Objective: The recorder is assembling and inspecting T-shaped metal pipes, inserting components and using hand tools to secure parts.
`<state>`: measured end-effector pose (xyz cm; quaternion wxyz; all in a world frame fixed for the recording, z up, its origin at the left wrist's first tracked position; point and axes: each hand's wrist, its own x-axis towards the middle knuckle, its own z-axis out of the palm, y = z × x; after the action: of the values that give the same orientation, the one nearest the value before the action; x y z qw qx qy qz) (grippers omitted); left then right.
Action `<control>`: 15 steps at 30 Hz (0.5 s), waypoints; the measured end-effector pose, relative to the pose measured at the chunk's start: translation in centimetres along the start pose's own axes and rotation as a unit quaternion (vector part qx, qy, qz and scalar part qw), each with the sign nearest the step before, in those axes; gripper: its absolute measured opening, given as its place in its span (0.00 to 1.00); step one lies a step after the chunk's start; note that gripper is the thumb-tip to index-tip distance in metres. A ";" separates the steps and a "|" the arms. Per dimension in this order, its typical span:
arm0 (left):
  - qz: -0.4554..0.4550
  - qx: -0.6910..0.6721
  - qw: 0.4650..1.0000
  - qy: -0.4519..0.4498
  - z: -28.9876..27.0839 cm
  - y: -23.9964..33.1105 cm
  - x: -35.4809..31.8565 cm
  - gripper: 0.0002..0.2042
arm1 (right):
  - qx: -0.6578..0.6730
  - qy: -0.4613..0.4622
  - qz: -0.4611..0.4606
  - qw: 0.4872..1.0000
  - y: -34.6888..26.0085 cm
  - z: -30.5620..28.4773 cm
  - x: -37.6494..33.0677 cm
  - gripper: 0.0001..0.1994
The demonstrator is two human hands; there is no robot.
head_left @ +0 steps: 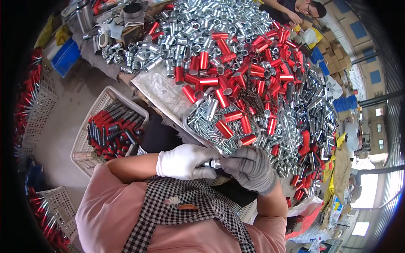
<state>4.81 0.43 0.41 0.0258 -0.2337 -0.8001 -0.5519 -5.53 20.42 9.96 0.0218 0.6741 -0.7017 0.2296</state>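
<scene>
My left hand [183, 161], in a white glove, and my right hand [252, 168], in a grey glove, meet in front of my apron. Between them sits a small shiny metal fitting [214, 163] with a dark end toward the left. The left fingers close on that dark end, while the right fingers pinch its other side, partly covering it. Just beyond the hands, a tray [185, 122] holds thin metal pins [205, 134]. Several red metal sleeves [224, 129] lie on these pins.
Silver sleeves [202, 25] heap up across the worktable, with red sleeves, dark springs [253, 86] and long metal parts [314, 107] at right. A white basket [80, 147] of red-and-black tools stands at left. Another person's hand [295, 17] is at the far right.
</scene>
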 end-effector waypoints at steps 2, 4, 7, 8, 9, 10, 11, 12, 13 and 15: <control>0.015 -0.002 1.000 0.018 -0.5 -0.4 -0.4 0.27 | 0.093 -0.004 0.058 0.994 1.0 0.8 -0.2 0.14; 0.043 0.008 0.999 0.025 -1.0 -1.0 -0.7 0.27 | 0.025 -0.029 0.015 0.999 0.4 1.5 0.7 0.21; 0.044 0.021 0.998 0.042 -1.9 -1.5 -0.8 0.27 | -0.065 -0.092 -0.031 0.993 0.3 1.2 2.9 0.23; 0.041 0.019 0.998 0.046 -2.2 -1.5 -0.9 0.27 | -0.062 -0.096 -0.033 0.993 0.6 1.2 3.9 0.23; 0.042 0.002 0.998 0.039 -2.6 -1.5 -0.8 0.27 | -0.039 -0.104 -0.056 0.992 1.0 1.1 5.0 0.19; 0.043 -0.015 0.998 0.031 -2.9 -1.4 -0.8 0.27 | -0.017 -0.112 -0.078 0.990 1.3 1.0 5.7 0.15; 0.044 -0.017 0.998 0.034 -3.3 -1.4 -0.7 0.27 | 0.030 -0.108 -0.087 0.990 2.5 1.7 5.2 0.16; 0.040 -0.031 0.998 0.035 -3.6 -1.4 -0.8 0.26 | 0.029 -0.113 -0.090 0.989 3.1 1.7 5.8 0.16; 0.034 -0.044 0.998 0.035 -3.8 -1.5 -0.9 0.25 | 0.080 -0.167 -0.063 0.981 4.1 1.7 6.8 0.17; -0.004 -0.011 0.999 0.050 -3.9 -2.1 -1.1 0.24 | 0.145 -0.300 -0.014 0.943 5.7 1.2 9.8 0.21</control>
<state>4.10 -4.01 -0.19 0.0608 -0.2031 -0.7924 -0.5720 -11.51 10.71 10.55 -0.2848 0.7173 -0.6253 0.1153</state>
